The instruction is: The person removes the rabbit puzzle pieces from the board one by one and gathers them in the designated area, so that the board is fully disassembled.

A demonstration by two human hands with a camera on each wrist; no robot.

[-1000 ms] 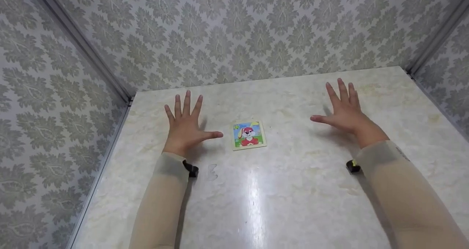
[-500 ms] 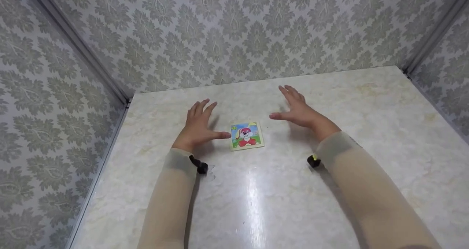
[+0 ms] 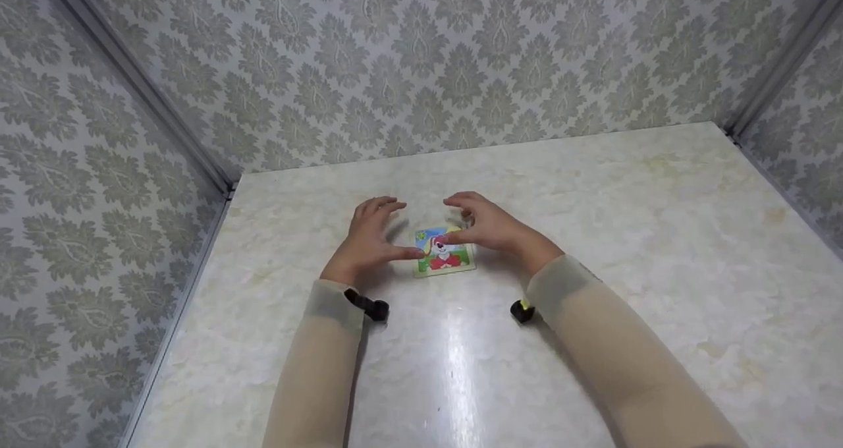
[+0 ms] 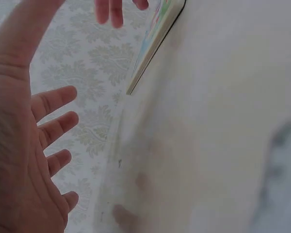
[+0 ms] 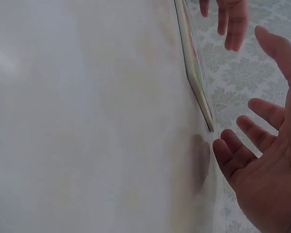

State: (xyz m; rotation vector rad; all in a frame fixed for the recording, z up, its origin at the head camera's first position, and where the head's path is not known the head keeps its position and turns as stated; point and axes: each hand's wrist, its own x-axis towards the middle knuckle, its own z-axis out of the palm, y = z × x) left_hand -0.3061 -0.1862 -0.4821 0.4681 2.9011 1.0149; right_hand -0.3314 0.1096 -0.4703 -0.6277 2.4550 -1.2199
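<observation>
A thin square picture board (image 3: pixel 442 263) with a red and white cartoon rabbit lies flat on the marbled table. My left hand (image 3: pixel 370 240) is at its left side, fingers spread and slightly bent, thumb by the board's left edge. From the right, my right hand (image 3: pixel 495 226) reaches over with loosely bent fingers, its thumb in front of the upper part of the picture. Both wrist views show the board (image 4: pixel 155 48) edge-on, away from the palms. Neither hand grips it; whether a thumb touches its surface is hard to tell.
The pale marbled table (image 3: pixel 658 237) carries a bright light reflection near its front. Patterned panels (image 3: pixel 461 59) enclose the back and both sides. A small black wrist device (image 3: pixel 377 310) sits on the left cuff, another black device (image 3: pixel 522 311) on the right.
Both hands have moved inward to the board, the right one much farther. Their fingers, widely spread before, are now more bent. The board lies in about the same place.
</observation>
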